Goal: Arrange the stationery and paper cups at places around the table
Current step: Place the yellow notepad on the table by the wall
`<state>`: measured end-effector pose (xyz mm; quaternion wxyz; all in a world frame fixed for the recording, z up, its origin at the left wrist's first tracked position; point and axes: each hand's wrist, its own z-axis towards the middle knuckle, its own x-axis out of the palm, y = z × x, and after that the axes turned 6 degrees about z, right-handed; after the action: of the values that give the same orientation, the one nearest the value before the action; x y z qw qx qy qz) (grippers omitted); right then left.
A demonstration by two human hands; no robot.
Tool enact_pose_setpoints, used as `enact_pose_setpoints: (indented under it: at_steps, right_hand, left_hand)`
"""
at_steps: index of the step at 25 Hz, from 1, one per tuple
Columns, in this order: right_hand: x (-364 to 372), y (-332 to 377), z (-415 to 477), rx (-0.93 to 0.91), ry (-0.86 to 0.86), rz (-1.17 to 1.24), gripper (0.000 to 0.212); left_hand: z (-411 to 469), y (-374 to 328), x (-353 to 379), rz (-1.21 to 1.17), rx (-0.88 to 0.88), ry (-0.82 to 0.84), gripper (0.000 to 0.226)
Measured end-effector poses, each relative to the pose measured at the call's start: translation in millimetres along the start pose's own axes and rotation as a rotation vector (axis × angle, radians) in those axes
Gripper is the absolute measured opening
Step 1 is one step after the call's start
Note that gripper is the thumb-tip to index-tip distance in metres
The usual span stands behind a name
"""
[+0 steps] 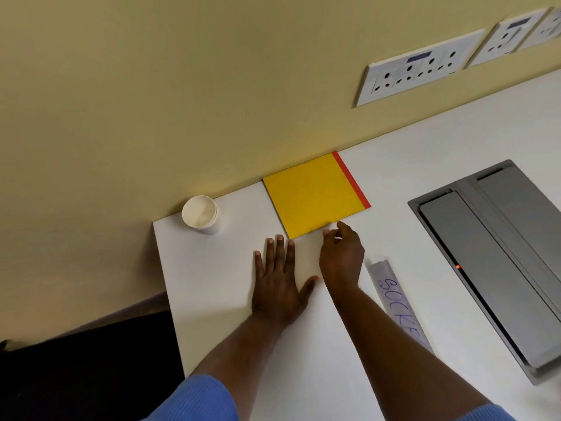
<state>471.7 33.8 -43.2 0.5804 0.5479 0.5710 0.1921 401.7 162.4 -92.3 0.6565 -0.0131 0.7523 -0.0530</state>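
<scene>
1. Table (212, 299), white; fills the centre and right of the frame, far edge against the wall.
2. Floor-box hatch (491, 262), grey, set into the table at right; a small red light on its near rim.
3. Wall socket plate (419, 68), upper right.
4. Yellow pad (315, 196), red strip along its right side; lies flat at centre, far corner touching the wall.
5. Left hand (279, 287): flat on the table, fingers spread, just below the pad.
6. Right hand (341, 256): fingers curled at the pad's near edge; whether it pinches something cannot be told.
7. Label strip (397, 302), handwritten, lower right of centre.
8. Paper cups (201, 214), nested, upright, left of the pad near the table's corner.

Risks, as judged: pushing the pad further would skew it against the wall. A careless leftward sweep could tip the light cups off the corner.
</scene>
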Motion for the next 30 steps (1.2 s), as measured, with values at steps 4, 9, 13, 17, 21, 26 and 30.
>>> enact_pose_setpoints:
  at_steps: [4, 9, 13, 17, 21, 26, 30]
  right_hand:
    - [-21, -7, -25, -0.133, 0.053, -0.08, 0.045]
    - [-52, -22, -64, -0.2, 0.162, -0.247, 0.06]
    - [-86, -36, -104, -0.227, 0.219, -0.36, 0.071]
    - [-121, -51, -147, -0.262, 0.24, -0.411, 0.078]
    - [-162, -70, -189, -0.298, 0.231, -0.449, 0.081]
    - [-216, -92, -251, -0.292, 0.172, -0.471, 0.082]
    - [-268, -106, -306, -0.287, 0.096, -0.484, 0.083]
  left_hand:
    - [-1, 1, -4, 0.001, -0.004, 0.059, 0.105]
    - [-3, 11, -20, -0.046, 0.048, 0.181, 0.117]
    - [-50, 15, -30, 0.041, 0.111, 0.167, 0.118]
    - [-97, 6, -43, 0.064, 0.187, 0.121, 0.113]
    - [-138, -17, -61, 0.084, 0.273, 0.108, 0.113]
    - [-195, -51, -86, 0.098, 0.371, 0.08, 0.11]
    - [-254, -79, -99, 0.106, 0.453, 0.064, 0.108]
